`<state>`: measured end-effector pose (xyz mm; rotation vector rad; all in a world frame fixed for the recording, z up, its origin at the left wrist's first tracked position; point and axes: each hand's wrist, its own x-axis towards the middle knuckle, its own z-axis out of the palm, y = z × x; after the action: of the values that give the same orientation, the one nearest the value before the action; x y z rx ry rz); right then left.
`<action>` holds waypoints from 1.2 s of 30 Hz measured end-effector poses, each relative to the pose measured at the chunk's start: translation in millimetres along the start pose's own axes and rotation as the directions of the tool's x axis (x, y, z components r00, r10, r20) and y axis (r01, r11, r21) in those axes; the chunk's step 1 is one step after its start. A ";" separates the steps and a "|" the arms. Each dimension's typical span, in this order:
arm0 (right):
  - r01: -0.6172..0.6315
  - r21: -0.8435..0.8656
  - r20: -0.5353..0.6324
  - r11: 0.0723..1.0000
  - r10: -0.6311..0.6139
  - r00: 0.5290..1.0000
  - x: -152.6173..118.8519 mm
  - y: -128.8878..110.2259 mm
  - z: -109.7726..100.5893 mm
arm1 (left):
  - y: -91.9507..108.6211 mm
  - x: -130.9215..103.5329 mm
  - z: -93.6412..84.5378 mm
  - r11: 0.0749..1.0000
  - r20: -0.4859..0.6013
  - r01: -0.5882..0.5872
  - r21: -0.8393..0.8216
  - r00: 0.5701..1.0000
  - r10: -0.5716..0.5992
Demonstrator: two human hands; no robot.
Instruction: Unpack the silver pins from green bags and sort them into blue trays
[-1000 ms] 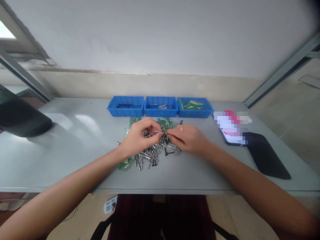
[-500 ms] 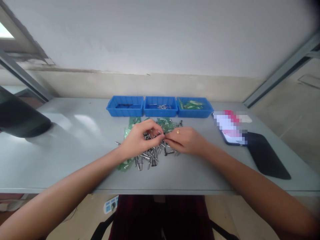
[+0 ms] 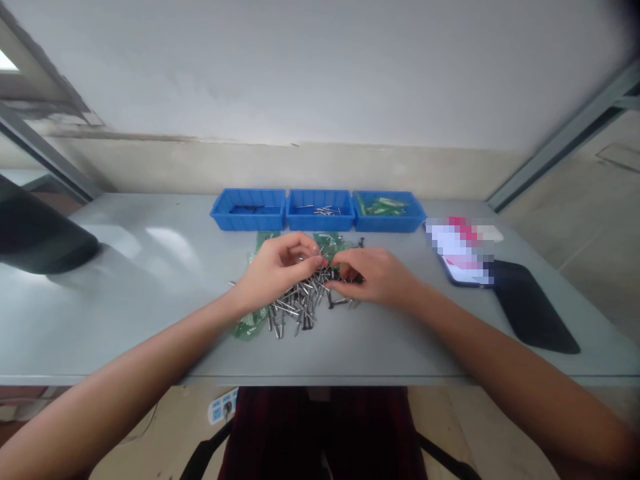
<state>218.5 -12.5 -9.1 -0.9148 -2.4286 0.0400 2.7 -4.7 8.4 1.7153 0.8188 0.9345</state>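
Observation:
My left hand hovers over the left part of a loose pile of silver blind rivets. Its thumb and forefinger are closed together at the tips; whatever they pinch is too small to make out. Just to the right, my right hand is open, thumb and forefinger apart above the pile's right side. Black screws are mixed in with the rivets. Crumpled green plastic bags lie under and around the pile, partly hidden by my hands.
Behind the pile stand three blue bins: the left one with dark pieces, the middle one with silver rivets, the right one with green packets. A phone and a black flat object lie right. A dark cylinder is left.
My right hand has drawn back slightly from the left fingertips, and its fingers have spread apart. My left hand stays nearly in place, fingertips together. The view has shifted slightly.

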 end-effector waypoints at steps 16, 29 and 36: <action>0.076 -0.125 -0.169 0.989 -0.097 0.981 2.1 0.2 0.3 | -5.4 2.7 1.0 0.984 -0.011 0.003 0.178 1.000 -0.001; 0.003 -0.150 -0.201 0.989 -0.034 0.979 1.6 5.1 4.9 | -7.1 3.9 -0.7 0.968 -0.023 0.036 0.247 0.999 -0.031; -0.041 -0.125 -0.203 0.991 0.014 0.979 1.4 6.0 4.8 | -4.4 4.3 -2.0 0.960 -0.052 0.032 0.278 0.998 -0.019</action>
<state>218.9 -6.3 -13.8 -0.9600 -2.2504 -0.1934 2.5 1.2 5.6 1.9239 1.0428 0.8776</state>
